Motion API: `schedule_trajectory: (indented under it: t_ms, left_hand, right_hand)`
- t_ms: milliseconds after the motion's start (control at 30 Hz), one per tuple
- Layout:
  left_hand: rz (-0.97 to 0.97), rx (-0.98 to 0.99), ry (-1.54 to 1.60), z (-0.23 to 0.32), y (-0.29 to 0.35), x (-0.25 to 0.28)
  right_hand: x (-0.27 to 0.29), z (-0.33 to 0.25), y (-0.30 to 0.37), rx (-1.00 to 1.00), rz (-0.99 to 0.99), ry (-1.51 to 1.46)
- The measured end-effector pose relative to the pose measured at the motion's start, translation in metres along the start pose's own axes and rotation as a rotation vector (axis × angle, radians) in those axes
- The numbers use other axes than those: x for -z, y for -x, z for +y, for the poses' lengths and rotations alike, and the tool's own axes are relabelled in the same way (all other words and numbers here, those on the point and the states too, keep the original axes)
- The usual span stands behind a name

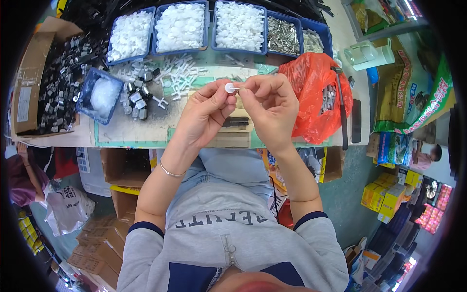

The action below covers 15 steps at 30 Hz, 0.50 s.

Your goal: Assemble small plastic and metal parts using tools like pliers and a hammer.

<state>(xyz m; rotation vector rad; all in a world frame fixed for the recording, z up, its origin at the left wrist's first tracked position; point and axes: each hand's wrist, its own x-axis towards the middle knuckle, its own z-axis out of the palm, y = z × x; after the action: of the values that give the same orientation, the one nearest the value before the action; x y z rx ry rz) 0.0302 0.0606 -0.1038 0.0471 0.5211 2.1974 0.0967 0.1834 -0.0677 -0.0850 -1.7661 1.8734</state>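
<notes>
Above the middle of the table, my left hand point(204, 109) pinches a small round white plastic piece point(229, 88) between thumb and fingertips. From the other side, my right hand point(272, 109) closes thumb and forefinger on a thin pin point(236, 88), which meets the white piece. Whether the pin sits inside the piece or only touches it, I cannot tell. Under my hands, a dark bar-shaped part point(235, 121) lies on a tan block. White branched plastic parts point(182, 73) are scattered to the left, beside a loose group of metal and black parts point(138, 100).
Blue bins hold white pieces point(181, 24) and metal pins point(283, 35) along the back. A red plastic bag point(311, 107) with grey parts stands right, by a black-handled tool point(343, 112). Left are a small blue tray point(82, 100) and a cardboard box point(36, 82) of dark parts.
</notes>
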Motion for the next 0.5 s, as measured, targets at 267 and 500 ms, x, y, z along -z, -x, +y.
schedule_trajectory:
  t_ms: [267,500]
  left_hand:
    - [0.210,-0.426,-0.573,-0.011,0.030,0.010]
    - [0.109,-0.431,-1.033,-0.009,0.066,0.021]
  right_hand:
    - [-0.002,-0.007,0.022,-0.033,-0.091,0.283]
    - [0.002,0.004,0.056,-0.373,-0.096,-0.004]
